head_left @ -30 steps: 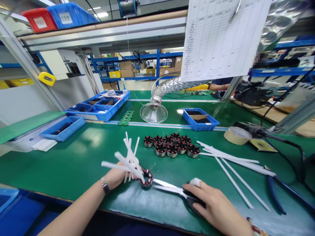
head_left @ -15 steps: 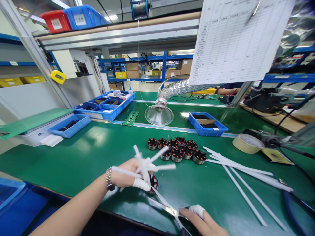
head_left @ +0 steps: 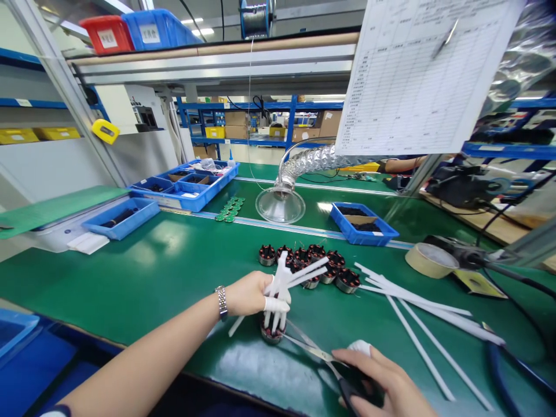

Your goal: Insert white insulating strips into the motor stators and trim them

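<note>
My left hand (head_left: 248, 294), with white finger covers, is closed around a bunch of thin white tubes (head_left: 282, 281). Several of their ends point down at a small motor stator (head_left: 272, 336) with copper windings, standing on the green bench below the fingers. My right hand (head_left: 386, 373) grips scissors (head_left: 320, 352) by the dark handles. Their blades are spread, with the tips beside the stator's right side. Just behind the left hand stand several similar stators (head_left: 348, 280) in a cluster, partly covered by the tubes.
Long white tubes (head_left: 421, 336) lie to the right, near a tape roll (head_left: 431, 260). Farther back are a fume hood (head_left: 281, 205), a blue tray (head_left: 369, 236) and green circuit boards (head_left: 229, 209). A paper sheet (head_left: 412, 81) hangs at upper right. Across the bench another person's arm (head_left: 402, 165) shows.
My left hand has shifted right, and the bunched tubes stand more upright over the stator. The scissors and my right hand have also moved right. The view has shifted slightly.
</note>
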The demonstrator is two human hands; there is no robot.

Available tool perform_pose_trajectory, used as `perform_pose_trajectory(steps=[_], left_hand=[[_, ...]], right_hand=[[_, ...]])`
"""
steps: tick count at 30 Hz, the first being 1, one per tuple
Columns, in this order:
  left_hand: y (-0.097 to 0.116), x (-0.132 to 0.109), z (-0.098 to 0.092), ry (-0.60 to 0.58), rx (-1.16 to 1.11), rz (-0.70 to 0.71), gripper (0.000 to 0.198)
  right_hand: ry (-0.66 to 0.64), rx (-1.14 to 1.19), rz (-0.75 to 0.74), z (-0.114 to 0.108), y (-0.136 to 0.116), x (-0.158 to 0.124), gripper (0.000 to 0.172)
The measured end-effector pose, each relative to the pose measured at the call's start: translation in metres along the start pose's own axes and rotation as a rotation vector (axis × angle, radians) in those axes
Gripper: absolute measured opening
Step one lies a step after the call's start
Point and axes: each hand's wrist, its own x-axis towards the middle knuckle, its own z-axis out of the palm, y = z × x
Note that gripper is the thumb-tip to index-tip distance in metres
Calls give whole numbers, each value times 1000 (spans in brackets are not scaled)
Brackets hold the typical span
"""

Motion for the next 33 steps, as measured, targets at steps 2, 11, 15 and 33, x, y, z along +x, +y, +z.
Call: perform_pose_trajectory(steps=[2, 11, 15, 33], left_hand=[[-1, 1, 1, 1, -7, -4, 20], [-1, 0, 3, -2, -57, -26, 26], [-2, 0, 3, -22, -81, -47, 29], [14, -7, -15, 171, 27, -59, 34]], right_hand=[[-38, 27, -2, -4, -1, 4, 37], [-96, -155, -194, -18, -1, 30, 42], [-130, -272, -276, -24, -2, 40, 41], [24, -139, -215, -10, 12, 17, 35]])
